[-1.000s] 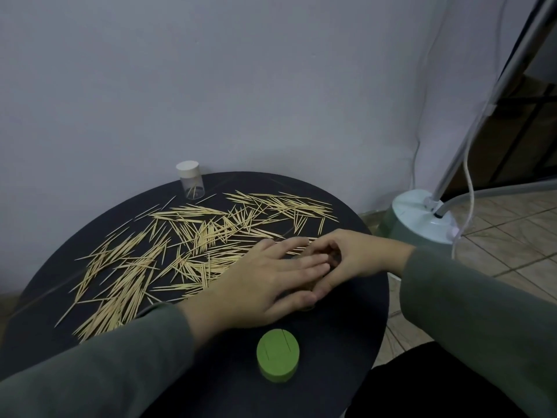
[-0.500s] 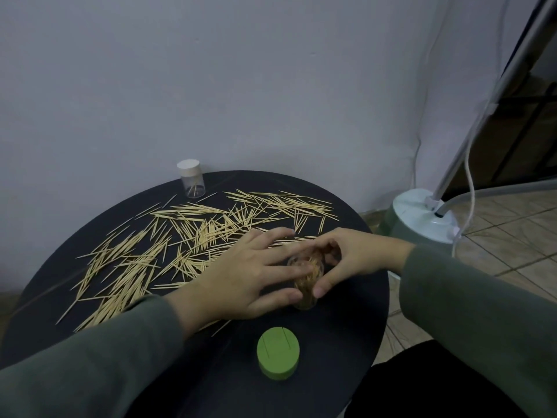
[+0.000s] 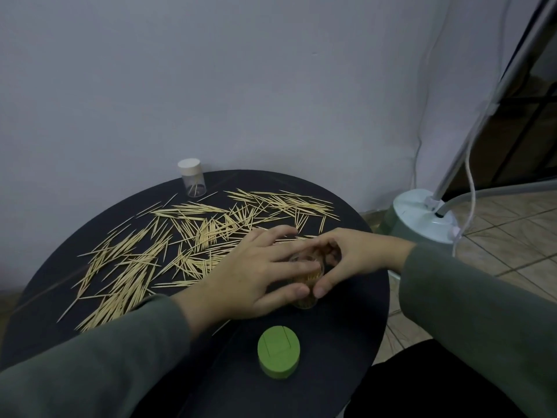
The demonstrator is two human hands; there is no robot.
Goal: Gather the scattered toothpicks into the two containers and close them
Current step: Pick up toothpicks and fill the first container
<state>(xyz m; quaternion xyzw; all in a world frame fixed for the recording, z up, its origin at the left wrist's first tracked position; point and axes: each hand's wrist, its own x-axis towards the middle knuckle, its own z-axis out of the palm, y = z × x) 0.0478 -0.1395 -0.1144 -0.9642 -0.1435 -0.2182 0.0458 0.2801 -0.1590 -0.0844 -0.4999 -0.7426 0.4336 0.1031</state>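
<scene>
Clear plastic is showing between the two hands: an open container (image 3: pixel 306 277), partly filled with toothpicks, is standing upright on the near right part of the dark round desk (image 3: pixel 355 321), its long axis vertical and its mouth pointing up. The right hand (image 3: pixel 352 257) is curling round it from the right, thumb low on the near side and fingers bent over the far rim, so it is gripping the container. The left hand (image 3: pixel 259 273) is lying against it from the left with fingers fairly straight and spread, fingertips touching the wall and rim; whether it is pinching any toothpicks is hidden. Both hands are at the container, so neither is nearer. The scattered toothpicks (image 3: pixel 187 245) are lying flat to the left and behind the left hand, most with their long axes running from near left to far right, so the left hand is sitting closer to that pile and a sweep toward the container would probably run rightward along the desk. The green lid (image 3: pixel 278 352) is sitting just in front of the hands, apart from them. A second container (image 3: pixel 193 181), small and clear with a white cap on, is standing upright at the far edge, holding only a few toothpicks. Much of the gathering looks undone.
</scene>
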